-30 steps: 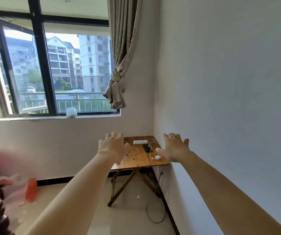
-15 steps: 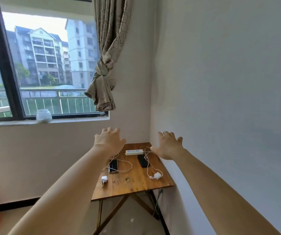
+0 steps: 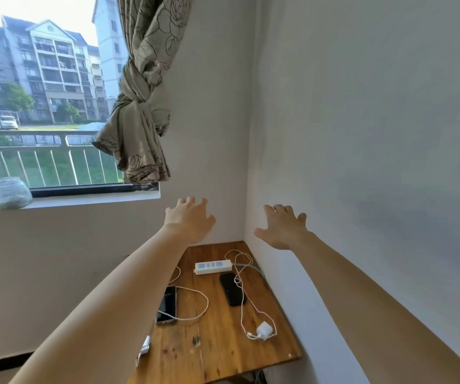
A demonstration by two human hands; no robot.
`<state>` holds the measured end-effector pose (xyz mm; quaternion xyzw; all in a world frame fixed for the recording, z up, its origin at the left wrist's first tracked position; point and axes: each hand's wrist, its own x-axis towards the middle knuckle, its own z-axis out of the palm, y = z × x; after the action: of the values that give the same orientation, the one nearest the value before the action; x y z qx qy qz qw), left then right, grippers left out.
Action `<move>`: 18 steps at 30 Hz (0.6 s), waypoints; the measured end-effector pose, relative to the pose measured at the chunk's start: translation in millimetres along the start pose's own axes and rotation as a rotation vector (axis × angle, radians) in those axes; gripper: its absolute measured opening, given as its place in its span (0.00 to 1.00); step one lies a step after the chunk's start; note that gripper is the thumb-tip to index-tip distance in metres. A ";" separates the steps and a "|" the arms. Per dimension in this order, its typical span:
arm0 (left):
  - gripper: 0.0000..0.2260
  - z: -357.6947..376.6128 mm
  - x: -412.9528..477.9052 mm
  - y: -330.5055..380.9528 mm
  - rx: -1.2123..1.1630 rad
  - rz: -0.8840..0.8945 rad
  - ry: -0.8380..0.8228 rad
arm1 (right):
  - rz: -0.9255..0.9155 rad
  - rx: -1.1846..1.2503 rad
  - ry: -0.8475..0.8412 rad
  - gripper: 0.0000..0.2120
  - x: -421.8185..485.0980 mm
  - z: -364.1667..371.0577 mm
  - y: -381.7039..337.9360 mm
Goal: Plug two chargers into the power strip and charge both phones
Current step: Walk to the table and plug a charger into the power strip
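Observation:
A white power strip (image 3: 213, 266) lies at the back of a small wooden table (image 3: 217, 353) in the room's corner. A black phone (image 3: 233, 289) rests just in front of it, with a white cable running to a white charger (image 3: 264, 330) near the right edge. A second phone (image 3: 167, 304) lies at the left with a looped white cable; another white charger (image 3: 144, 346) peeks out beside my left forearm. My left hand (image 3: 188, 218) and my right hand (image 3: 283, 227) are stretched out above the table, fingers spread, holding nothing.
White walls meet in the corner directly behind and right of the table. A window sill (image 3: 84, 196) at the left carries a glass jar (image 3: 10, 193). A knotted curtain (image 3: 140, 112) hangs above the sill's right end.
The view has come closer to the table, which now looks larger and lower in the frame. Both hands stay raised and spread, empty.

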<state>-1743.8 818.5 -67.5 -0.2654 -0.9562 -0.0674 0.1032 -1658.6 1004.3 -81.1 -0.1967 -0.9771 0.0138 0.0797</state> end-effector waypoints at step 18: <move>0.24 201.0 274.4 -40.0 -0.033 -0.056 -0.227 | 0.015 0.025 -0.240 0.33 298.1 171.8 20.1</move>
<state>-2027.1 956.8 -201.4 -0.2460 -0.9676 -0.0556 -0.0120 -1949.8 1138.8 -207.1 -0.1997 -0.9779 0.0501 -0.0354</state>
